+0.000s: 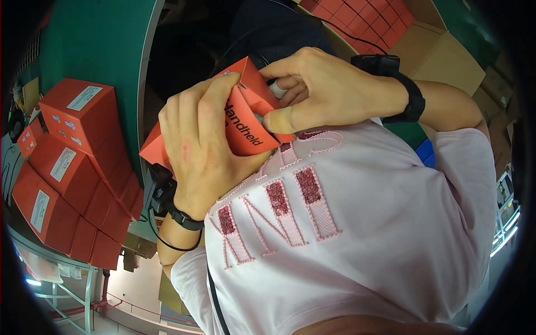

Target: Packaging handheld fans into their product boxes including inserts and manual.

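Note:
A red cardboard box (pixel 244 127) with dark print is held in front of my chest, tilted, its right end partly open. My left hand (pixel 196 142) wraps round the box from the left, fingers over its top and thumb along the lower side. At the open end, my right hand (pixel 329 89) has its fingers bent and its thumb pressed at the edge by the flap. Tan tape covers that thumb, and a pale wrap circles one finger. What lies inside the box is mostly hidden by the flap and my fingers.
Several red boxes (pixel 78 162) with white labels stand stacked on the green table (pixel 106 44) at left. An open brown carton (pixel 446 64) at the upper right holds rows of red boxes (pixel 363 22). Black straps with small devices and cables sit on both my wrists.

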`<state>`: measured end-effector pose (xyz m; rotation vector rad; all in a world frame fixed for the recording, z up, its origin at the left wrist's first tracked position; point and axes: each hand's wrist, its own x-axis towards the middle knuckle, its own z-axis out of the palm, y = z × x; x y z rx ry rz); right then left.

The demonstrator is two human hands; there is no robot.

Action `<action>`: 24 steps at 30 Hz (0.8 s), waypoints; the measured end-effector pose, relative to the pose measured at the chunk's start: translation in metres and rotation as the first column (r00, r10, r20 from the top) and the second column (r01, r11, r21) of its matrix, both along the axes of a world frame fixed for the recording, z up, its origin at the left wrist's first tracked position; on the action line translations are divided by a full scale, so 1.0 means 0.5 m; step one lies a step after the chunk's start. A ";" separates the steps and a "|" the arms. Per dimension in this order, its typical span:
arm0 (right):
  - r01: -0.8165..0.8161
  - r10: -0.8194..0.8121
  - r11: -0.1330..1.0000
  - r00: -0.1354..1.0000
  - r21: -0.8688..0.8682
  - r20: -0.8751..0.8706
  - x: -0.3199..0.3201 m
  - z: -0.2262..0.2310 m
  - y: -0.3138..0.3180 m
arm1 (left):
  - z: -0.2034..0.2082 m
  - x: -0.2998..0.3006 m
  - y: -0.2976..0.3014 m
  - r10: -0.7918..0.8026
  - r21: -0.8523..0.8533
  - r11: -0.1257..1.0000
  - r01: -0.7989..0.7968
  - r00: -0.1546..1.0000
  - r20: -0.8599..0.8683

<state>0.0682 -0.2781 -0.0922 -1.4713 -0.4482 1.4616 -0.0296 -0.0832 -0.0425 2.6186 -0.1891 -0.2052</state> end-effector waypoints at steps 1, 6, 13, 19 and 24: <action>-0.012 0.012 1.000 0.999 0.009 -0.032 -0.002 -0.004 -0.003 | 0.000 -0.002 0.002 0.003 -0.001 1.000 -0.003 1.000 0.000; -0.032 0.035 0.999 0.997 0.042 -0.065 0.022 -0.022 0.004 | -0.003 0.006 0.012 -0.014 -0.053 0.998 0.013 1.000 -0.011; 0.042 -0.037 0.999 0.983 -0.022 0.182 0.067 -0.007 -0.021 | -0.002 0.024 0.031 0.063 -0.036 0.997 -0.061 0.995 0.071; -0.033 -0.433 0.898 0.095 0.438 0.896 0.144 0.108 0.026 | 0.058 0.087 0.061 0.161 -0.286 0.957 -0.050 0.912 0.378; -0.355 -0.351 0.925 -0.656 0.136 0.668 0.226 0.229 0.047 | 0.098 0.169 0.065 0.269 -0.473 0.881 0.006 0.816 0.512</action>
